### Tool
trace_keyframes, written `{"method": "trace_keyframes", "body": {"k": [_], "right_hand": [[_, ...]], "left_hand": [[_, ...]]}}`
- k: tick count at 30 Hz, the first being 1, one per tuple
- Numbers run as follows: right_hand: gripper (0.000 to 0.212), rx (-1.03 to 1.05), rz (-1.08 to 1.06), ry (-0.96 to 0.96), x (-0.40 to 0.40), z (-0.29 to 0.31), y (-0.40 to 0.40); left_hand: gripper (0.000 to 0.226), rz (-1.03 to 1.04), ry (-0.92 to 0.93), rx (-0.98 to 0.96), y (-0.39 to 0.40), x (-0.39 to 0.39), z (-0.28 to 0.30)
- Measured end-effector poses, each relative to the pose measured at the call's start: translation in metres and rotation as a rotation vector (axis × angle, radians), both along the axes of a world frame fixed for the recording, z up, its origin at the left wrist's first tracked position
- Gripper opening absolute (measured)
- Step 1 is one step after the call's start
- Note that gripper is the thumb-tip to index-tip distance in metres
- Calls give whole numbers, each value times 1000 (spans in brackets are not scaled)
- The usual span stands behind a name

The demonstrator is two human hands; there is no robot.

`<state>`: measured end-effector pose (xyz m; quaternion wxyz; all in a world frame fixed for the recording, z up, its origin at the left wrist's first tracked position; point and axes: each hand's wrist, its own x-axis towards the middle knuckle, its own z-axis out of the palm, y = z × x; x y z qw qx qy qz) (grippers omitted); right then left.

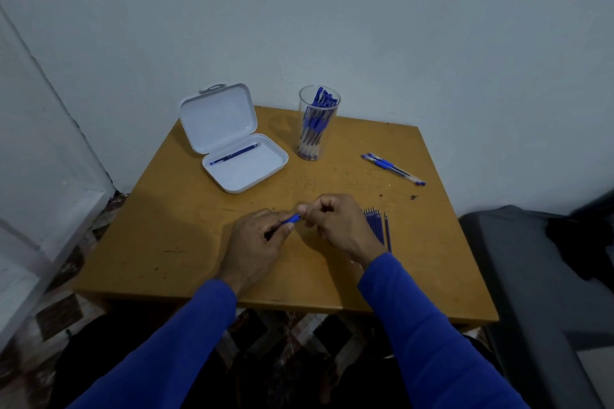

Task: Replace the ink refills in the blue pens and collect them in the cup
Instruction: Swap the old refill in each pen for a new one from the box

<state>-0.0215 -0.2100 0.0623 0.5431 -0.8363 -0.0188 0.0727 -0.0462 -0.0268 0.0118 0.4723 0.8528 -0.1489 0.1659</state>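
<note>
Holding one blue pen (292,218) over the counter (186,242): left hand (257,242) wrapped round its body, right hand (335,226) pinching its end. Cup (319,123) far behind, nearly full. Might slip and roll off if twisted too hard.

A small ochre wooden counter (186,242), scuffed and spotted, stands against a plain pale wall (365,10) at frame centre. A white door frame (40,176) slants down the left edge. Patterned brown-and-white floor tiles (56,315) show lower left. A dark grey seat (525,276) sits at right. Light is dim and bluish.
</note>
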Motion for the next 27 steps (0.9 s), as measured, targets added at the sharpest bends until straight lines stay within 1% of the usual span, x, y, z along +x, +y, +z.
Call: {"method": "trace_keyframes", "body": {"k": [2, 4, 7, 11, 17, 19, 21, 22, 23, 24, 27], "right_hand": [[15, 89, 34, 20, -1, 2, -1], [15, 154, 67, 22, -1, 2, -2], [6, 111, 60, 13, -1, 1, -3], [9, 13, 23, 0, 1, -1, 0], [10, -24, -8, 20, 3, -1, 5], [9, -20, -7, 19, 3, 0, 6], [8, 37, -10, 24, 2, 3, 6], [12, 56, -23, 17, 2, 3, 6], [17, 35, -54, -7, 3, 2, 6], [21, -50, -87, -48, 7, -1, 4], [27, -394, -79, -123, 13, -11, 5]], "left_hand": [[21, 6, 6, 0, 0, 0, 1], [20, 13, 2, 11, 0, 0, 2], [19, 11, 1, 10, 0, 0, 0], [26, 17, -13, 15, 0, 1, -1], [22, 34, -31, 10, 0, 3, -6], [21, 44, -30, 8, 1, 3, -6], [23, 58, -21, 5, 0, 3, -4], [23, 64, -13, 4, -1, 3, -3], [23, 70, -8, 4, -1, 3, -3], [22, 79, -3, 5, -1, 3, -2], [22, 99, 4, 6, -1, 4, -1]]}}
